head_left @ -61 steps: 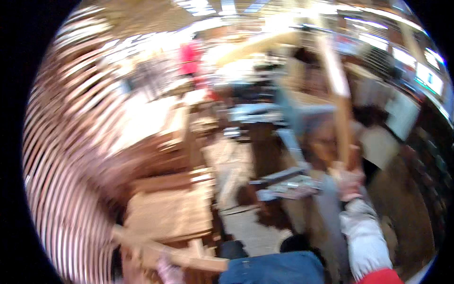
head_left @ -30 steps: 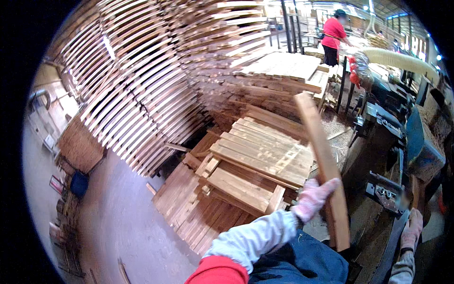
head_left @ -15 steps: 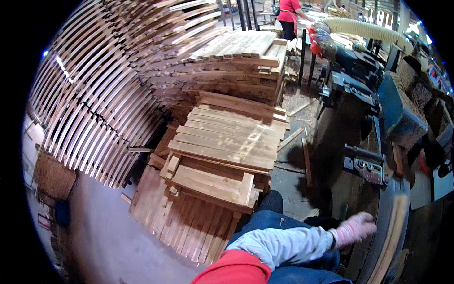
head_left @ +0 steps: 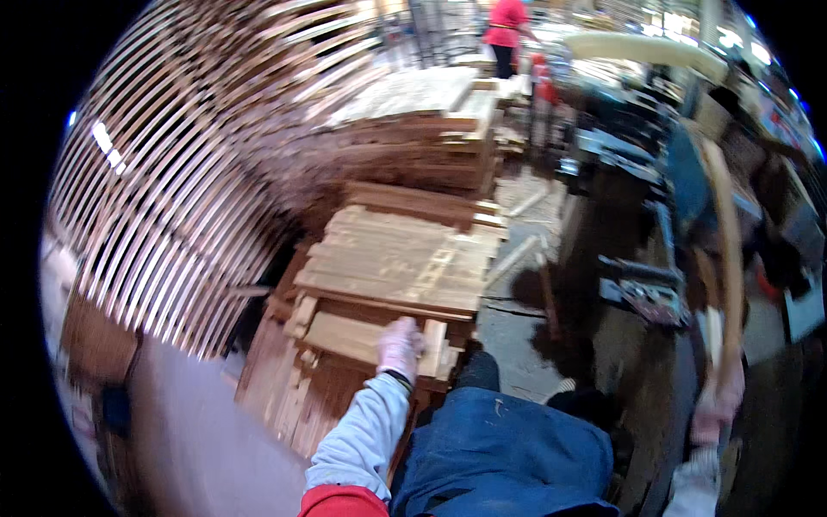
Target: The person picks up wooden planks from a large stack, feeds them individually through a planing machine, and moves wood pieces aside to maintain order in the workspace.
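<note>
My left hand (head_left: 400,346), in a pale pink glove, reaches over a lower tier of boards (head_left: 345,334) in front of me. Just right of it lies a short light wooden block (head_left: 432,346). Motion blur smears its fingers, so I cannot tell whether they grip a board. My right hand (head_left: 720,403), at the lower right, is closed around the lower part of a long wooden strip (head_left: 729,258). This strip rises upright past the machine. Behind my left hand sits a stack of planed boards (head_left: 392,258).
Tall racks of spaced wooden slats (head_left: 164,198) stand at the left. A higher board pile (head_left: 405,95) lies beyond. A machine (head_left: 642,289) with a pale ribbed hose (head_left: 646,50) fills the right side. A person in red (head_left: 506,21) stands far back. Loose sticks (head_left: 512,261) lie on the floor.
My left hand has swung left from beside the machine to the boards. My right hand has come into view with the wooden strip, which now stands higher. The view has shifted slightly.
</note>
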`<state>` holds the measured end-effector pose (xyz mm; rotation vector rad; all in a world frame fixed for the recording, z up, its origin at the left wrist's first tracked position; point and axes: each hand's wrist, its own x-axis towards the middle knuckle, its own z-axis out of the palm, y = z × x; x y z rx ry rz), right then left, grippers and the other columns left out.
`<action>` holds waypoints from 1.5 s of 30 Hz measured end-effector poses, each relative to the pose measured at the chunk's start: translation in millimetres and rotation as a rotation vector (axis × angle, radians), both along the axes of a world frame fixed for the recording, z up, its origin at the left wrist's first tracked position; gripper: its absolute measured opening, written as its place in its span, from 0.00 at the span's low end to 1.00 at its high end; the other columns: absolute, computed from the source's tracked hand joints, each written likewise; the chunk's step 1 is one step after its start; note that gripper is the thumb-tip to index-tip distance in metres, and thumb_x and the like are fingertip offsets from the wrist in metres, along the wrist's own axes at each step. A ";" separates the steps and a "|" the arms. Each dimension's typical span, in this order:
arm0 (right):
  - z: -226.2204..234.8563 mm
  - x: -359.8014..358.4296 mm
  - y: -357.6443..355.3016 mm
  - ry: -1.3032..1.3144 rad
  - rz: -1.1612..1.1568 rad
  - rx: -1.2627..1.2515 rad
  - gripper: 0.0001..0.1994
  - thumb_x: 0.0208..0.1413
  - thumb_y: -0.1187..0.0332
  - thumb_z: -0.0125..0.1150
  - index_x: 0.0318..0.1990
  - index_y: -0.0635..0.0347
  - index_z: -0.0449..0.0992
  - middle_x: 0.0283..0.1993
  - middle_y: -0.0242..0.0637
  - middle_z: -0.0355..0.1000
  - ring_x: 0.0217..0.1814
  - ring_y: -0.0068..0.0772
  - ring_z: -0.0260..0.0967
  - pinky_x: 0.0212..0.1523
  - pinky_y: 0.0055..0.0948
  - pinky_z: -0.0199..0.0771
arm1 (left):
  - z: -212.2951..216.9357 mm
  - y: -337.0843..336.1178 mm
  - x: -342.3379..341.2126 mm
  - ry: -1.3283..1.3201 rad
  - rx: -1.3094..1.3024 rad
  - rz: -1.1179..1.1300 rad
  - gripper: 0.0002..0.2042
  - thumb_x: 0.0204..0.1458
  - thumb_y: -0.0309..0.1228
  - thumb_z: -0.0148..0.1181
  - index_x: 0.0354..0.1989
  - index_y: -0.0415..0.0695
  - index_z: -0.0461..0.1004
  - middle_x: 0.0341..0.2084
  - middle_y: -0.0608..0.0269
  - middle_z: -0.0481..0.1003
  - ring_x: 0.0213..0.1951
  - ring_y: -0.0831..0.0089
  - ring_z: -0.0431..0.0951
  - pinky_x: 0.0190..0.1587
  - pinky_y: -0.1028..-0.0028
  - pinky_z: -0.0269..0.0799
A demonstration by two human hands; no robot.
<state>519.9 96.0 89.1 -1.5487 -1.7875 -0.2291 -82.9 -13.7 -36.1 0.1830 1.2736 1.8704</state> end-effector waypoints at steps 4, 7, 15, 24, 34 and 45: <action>-1.3 -11.6 20.3 -0.007 -0.214 0.124 0.20 0.58 0.73 0.62 0.59 0.60 0.75 0.59 0.41 0.73 0.64 0.39 0.69 0.67 0.35 0.66 | -33.6 79.1 -57.5 -0.023 -0.430 0.295 0.28 0.52 0.43 0.67 0.60 0.45 0.67 0.52 0.48 0.73 0.54 0.57 0.73 0.56 0.60 0.71; -3.4 29.3 -82.5 -0.418 -0.409 0.042 0.24 0.55 0.56 0.62 0.55 0.62 0.73 0.54 0.44 0.72 0.55 0.39 0.70 0.56 0.36 0.71 | -33.1 164.1 -3.9 0.237 -0.289 -0.106 0.28 0.54 0.42 0.66 0.60 0.45 0.67 0.52 0.48 0.73 0.53 0.58 0.73 0.56 0.60 0.71; 34.1 -15.4 -286.3 -0.317 -0.334 -0.279 0.22 0.55 0.62 0.55 0.59 0.42 0.71 0.56 0.32 0.70 0.48 0.41 0.71 0.41 0.42 0.76 | 47.1 192.4 168.8 0.690 -0.128 -0.550 0.26 0.57 0.42 0.61 0.62 0.44 0.66 0.52 0.50 0.73 0.52 0.59 0.73 0.55 0.61 0.72; -27.5 -6.1 -100.0 -0.890 -0.585 -0.027 0.19 0.56 0.62 0.50 0.57 0.36 0.70 0.51 0.29 0.70 0.45 0.36 0.71 0.33 0.36 0.75 | 48.7 200.3 215.4 0.727 -0.093 -0.707 0.25 0.61 0.42 0.56 0.63 0.43 0.66 0.53 0.51 0.73 0.51 0.61 0.74 0.54 0.61 0.72; 83.4 -86.6 -49.8 -0.023 0.591 -0.428 0.37 0.50 0.36 0.60 0.54 0.64 0.75 0.52 0.58 0.74 0.49 0.54 0.73 0.52 0.44 0.73 | 69.2 158.1 263.6 0.579 0.074 -0.898 0.24 0.65 0.41 0.51 0.65 0.42 0.65 0.53 0.53 0.73 0.50 0.62 0.74 0.53 0.62 0.73; 87.8 -15.3 -314.4 -0.155 -0.319 -0.568 0.21 0.50 0.56 0.59 0.52 0.53 0.78 0.43 0.44 0.78 0.38 0.55 0.76 0.38 0.53 0.76 | 145.7 80.5 303.7 -0.093 0.116 -1.100 0.19 0.64 0.41 0.53 0.60 0.46 0.66 0.49 0.60 0.70 0.45 0.67 0.74 0.42 0.72 0.73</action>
